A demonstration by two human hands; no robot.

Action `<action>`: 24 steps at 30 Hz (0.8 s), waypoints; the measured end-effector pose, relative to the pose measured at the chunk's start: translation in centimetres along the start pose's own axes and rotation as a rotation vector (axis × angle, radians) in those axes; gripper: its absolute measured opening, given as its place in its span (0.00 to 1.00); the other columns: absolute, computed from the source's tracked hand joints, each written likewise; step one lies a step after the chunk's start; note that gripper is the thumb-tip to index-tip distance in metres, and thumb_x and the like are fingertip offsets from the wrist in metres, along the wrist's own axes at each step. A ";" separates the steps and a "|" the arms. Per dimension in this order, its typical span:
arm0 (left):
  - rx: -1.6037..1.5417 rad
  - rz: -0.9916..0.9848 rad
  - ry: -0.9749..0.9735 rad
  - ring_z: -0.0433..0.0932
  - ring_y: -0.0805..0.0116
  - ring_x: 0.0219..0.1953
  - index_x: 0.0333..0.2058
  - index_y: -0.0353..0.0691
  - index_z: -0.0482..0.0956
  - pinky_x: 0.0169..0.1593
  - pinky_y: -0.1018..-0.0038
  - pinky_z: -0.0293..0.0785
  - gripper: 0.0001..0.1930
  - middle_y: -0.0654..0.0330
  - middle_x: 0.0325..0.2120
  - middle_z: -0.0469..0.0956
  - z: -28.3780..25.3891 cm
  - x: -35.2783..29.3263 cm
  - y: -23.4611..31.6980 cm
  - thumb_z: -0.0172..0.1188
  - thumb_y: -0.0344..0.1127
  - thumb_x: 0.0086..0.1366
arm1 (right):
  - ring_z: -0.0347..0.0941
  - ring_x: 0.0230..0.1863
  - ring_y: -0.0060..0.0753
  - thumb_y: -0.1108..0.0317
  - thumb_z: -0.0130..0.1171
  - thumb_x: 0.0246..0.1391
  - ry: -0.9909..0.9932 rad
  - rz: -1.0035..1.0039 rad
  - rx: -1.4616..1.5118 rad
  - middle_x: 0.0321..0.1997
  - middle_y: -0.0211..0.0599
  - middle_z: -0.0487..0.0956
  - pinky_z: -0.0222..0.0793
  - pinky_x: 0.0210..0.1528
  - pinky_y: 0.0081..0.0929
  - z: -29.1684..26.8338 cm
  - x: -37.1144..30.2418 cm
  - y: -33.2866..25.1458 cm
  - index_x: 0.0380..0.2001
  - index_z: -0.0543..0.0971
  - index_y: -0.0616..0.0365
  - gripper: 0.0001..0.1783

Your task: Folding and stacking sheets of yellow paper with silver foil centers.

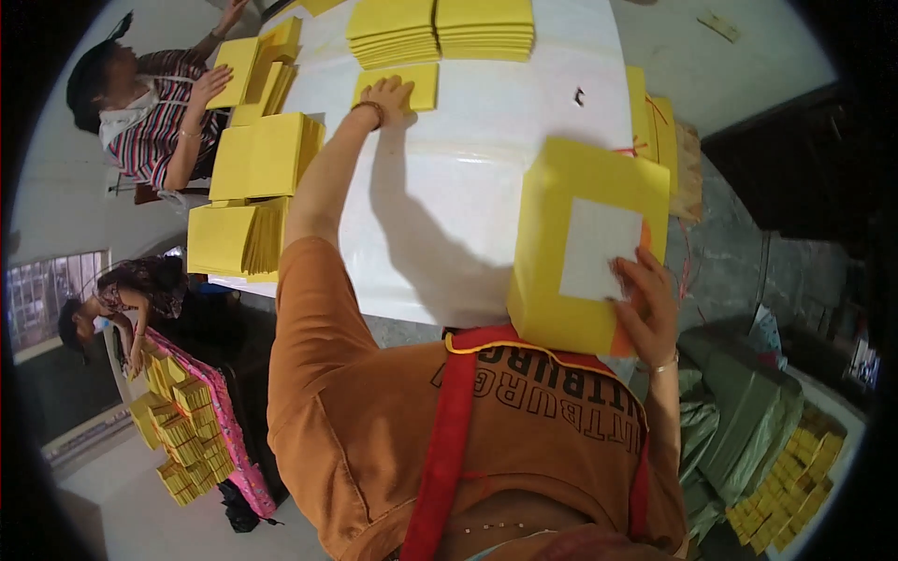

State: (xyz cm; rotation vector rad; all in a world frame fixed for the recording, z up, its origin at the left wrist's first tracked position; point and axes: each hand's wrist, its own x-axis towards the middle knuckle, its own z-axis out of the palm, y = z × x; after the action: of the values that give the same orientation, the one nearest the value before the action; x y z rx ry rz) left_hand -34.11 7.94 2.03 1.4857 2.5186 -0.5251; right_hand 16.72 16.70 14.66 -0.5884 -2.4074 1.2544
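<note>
My left hand reaches across the white table. It lies palm down, fingers stretched out, on a small flat stack of yellow paper. At the table's near right edge, close to my body, is a thick yellow paper bundle with a white label and an orange patch by its right edge. My right hand grips that bundle from the right, its fingers bent over the labelled face. What lies under the bundle is hidden.
Taller yellow paper stacks stand at the far side; more stacks line the left edge. A co-worker handles paper there. Another person bends over a pink-covered table with bundles. A small dark scrap lies at right.
</note>
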 end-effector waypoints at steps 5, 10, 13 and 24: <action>-0.471 0.285 0.434 0.70 0.53 0.49 0.53 0.45 0.67 0.49 0.65 0.69 0.23 0.53 0.50 0.70 -4.4 -2.4 4.5 0.48 0.31 0.56 | 0.60 0.58 0.41 0.75 0.58 0.44 0.050 -0.021 -0.012 0.48 0.36 0.74 0.59 0.56 0.33 0.4 -0.2 0.4 0.45 0.74 0.58 0.20; -0.733 0.862 0.599 0.72 0.58 0.37 0.44 0.41 0.74 0.42 0.66 0.68 0.19 0.55 0.37 0.73 -13.2 -17.5 18.7 0.56 0.34 0.51 | 0.60 0.58 0.41 0.74 0.57 0.45 0.077 -0.026 0.017 0.48 0.37 0.74 0.60 0.55 0.32 0.6 0.2 0.8 0.45 0.75 0.55 0.20; -0.613 0.993 0.498 0.70 0.60 0.36 0.42 0.40 0.74 0.40 0.67 0.67 0.22 0.57 0.36 0.72 -14.2 -23.7 23.7 0.61 0.39 0.47 | 0.60 0.58 0.40 0.74 0.56 0.46 0.081 -0.010 0.066 0.48 0.38 0.73 0.62 0.54 0.30 0.5 0.1 1.7 0.45 0.75 0.55 0.19; -0.976 0.954 0.298 0.73 0.62 0.31 0.31 0.36 0.78 0.34 0.72 0.69 0.06 0.57 0.26 0.74 -12.8 -25.0 25.7 0.59 0.30 0.54 | 0.71 0.44 0.26 0.60 0.41 0.62 -0.033 0.046 0.684 0.40 0.36 0.77 0.63 0.51 0.23 -0.5 -0.3 2.8 0.49 0.71 0.63 0.20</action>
State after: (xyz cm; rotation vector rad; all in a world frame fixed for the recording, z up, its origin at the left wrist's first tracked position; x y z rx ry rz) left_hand 0.93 3.89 16.34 2.0089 1.4124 0.9538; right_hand 17.76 18.28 12.56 -0.4085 -1.8069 1.9714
